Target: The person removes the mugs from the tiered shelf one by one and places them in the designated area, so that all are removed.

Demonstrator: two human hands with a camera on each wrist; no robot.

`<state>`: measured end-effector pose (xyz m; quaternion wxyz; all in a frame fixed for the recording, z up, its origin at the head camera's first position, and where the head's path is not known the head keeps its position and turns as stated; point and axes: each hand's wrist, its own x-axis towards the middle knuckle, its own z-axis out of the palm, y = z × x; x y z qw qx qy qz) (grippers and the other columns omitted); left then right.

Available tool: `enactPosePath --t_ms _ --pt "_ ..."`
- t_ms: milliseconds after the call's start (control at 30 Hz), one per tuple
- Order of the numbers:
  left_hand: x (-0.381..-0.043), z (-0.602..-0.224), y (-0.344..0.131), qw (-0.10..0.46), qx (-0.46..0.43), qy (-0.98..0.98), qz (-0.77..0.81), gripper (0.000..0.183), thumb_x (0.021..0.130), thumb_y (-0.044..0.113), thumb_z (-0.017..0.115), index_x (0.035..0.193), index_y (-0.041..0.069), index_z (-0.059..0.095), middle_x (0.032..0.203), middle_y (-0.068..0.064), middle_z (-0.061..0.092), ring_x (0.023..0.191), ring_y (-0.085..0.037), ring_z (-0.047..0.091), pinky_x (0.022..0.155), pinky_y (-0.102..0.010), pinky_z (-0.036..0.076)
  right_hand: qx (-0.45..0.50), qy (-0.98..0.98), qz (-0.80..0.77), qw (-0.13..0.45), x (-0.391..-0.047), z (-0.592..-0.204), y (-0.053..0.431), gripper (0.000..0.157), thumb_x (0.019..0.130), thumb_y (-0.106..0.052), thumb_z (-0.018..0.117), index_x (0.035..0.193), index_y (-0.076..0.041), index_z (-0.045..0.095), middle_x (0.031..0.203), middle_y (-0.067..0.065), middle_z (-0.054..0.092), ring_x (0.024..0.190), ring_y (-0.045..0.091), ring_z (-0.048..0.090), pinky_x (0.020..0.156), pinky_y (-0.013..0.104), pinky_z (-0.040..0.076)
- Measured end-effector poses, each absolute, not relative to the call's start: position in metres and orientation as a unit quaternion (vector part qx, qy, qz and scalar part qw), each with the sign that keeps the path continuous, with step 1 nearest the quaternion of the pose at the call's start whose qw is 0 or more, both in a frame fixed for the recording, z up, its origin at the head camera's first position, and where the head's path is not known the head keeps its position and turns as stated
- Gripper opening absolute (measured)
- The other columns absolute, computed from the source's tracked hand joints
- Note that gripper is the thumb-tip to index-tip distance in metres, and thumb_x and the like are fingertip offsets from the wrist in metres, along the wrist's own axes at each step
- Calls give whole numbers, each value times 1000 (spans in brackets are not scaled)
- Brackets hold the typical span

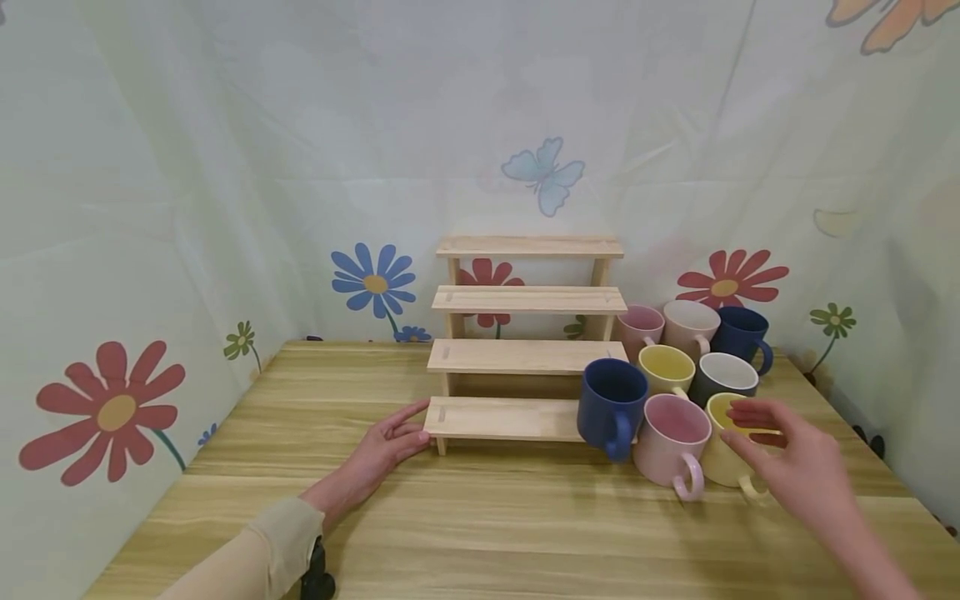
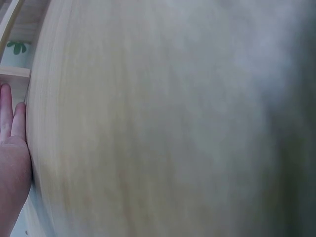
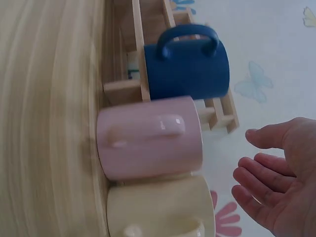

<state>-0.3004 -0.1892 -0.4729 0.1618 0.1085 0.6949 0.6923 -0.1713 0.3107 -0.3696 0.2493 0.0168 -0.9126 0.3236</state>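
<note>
My left hand touches the left end of the bottom step of a four-tier wooden display stand. In the left wrist view, the fingers reach up to the board's end and look straight. A navy mug stands upright on that step's right end, handle towards me. My right hand hovers by the front yellow mug, covering part of its rim in the head view. The right wrist view shows this hand apart from the mugs, its fingers loosely bent around nothing. A pink mug stands between the navy and yellow mugs.
Behind these stand another yellow mug, a grey mug with white inside, another pink mug, a pale pink mug and another navy mug. A printed curtain hangs behind the wooden table.
</note>
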Motion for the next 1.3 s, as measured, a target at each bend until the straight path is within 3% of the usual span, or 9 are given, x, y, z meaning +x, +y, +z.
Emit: enactPosePath --t_ms 267,500,833,1167,1300 --pt "-301 -474 -190 164 109 694 693 67 96 20 65 155 22 34 130 -10 64 115 -8 65 101 -25 54 63 -888 354 286 -170 -370 280 35 83 -7 79 114 -2 64 109 18 71 91 -28 48 74 -4 46" --pt "-301 -475 -191 164 115 696 690 67 96 21 65 155 23 33 131 -11 63 115 -9 64 102 -25 53 64 -892 358 269 -170 -370 257 35 85 -17 79 115 -5 64 108 13 71 88 -18 54 72 2 51" --pt "-301 -474 -191 163 112 693 693 67 96 20 65 155 22 34 130 -11 63 115 -9 64 102 -26 54 116 -869 409 254 -175 -384 236 43 82 -15 81 120 -9 63 113 4 68 94 -4 65 77 8 56" --pt "-302 -475 -190 165 117 685 700 67 96 17 64 155 19 32 128 -8 64 114 -8 65 102 -25 54 86 -867 441 216 -177 -392 218 41 80 -18 83 115 -6 65 106 10 72 86 7 70 74 16 60" --pt "-303 -476 -191 165 122 685 699 68 97 16 63 156 16 30 127 -7 65 114 -8 65 102 -25 54 85 -863 448 219 -179 -395 214 41 80 -18 83 115 -7 64 104 9 72 85 4 69 73 18 61"
